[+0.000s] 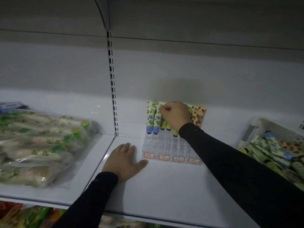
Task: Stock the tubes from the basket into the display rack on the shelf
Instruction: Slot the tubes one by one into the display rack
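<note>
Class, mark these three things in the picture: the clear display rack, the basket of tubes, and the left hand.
Display rack [171,148]: head view, on its empty clear front slots.
Basket [256,125]: head view, on its left wall.
Left hand [125,159]: head view, on the back of the hand.

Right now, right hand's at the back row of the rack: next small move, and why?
Probably push the tube down until it seats, then let go. The right hand is curled around a yellow-green tube at the display rack back row; the left hand lies flat beside the rack.
</note>
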Action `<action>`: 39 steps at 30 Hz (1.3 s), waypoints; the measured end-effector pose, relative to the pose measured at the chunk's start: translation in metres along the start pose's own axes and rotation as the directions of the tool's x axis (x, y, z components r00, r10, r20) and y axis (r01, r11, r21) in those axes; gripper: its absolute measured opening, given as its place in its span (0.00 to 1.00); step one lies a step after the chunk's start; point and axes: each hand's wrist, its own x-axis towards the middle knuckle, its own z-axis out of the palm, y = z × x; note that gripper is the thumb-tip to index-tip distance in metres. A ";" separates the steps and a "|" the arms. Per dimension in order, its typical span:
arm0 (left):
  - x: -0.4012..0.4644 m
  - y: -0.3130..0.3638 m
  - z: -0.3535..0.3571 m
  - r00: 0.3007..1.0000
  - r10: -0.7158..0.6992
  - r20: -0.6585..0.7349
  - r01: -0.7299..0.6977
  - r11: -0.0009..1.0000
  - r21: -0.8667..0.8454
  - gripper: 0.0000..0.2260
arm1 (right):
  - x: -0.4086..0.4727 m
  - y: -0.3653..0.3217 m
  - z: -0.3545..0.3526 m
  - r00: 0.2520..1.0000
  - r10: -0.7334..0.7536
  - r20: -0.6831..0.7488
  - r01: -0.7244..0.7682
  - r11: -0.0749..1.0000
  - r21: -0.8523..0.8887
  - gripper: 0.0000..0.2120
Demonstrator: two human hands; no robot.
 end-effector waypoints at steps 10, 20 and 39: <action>-0.001 0.002 -0.001 1.000 0.001 -0.031 -0.001 1.000 0.002 0.26 | 0.003 0.002 0.003 1.000 -0.005 0.010 0.006 1.000 -0.030 0.18; -0.003 0.004 -0.006 1.000 -0.019 0.014 0.019 1.000 -0.020 0.29 | 0.002 0.002 0.003 0.999 -0.030 0.033 0.031 0.999 -0.030 0.20; -0.026 0.063 -0.051 0.993 -0.083 -0.089 0.059 0.967 -0.248 0.37 | -0.099 0.084 -0.130 0.992 -0.080 0.102 0.102 0.968 -0.228 0.12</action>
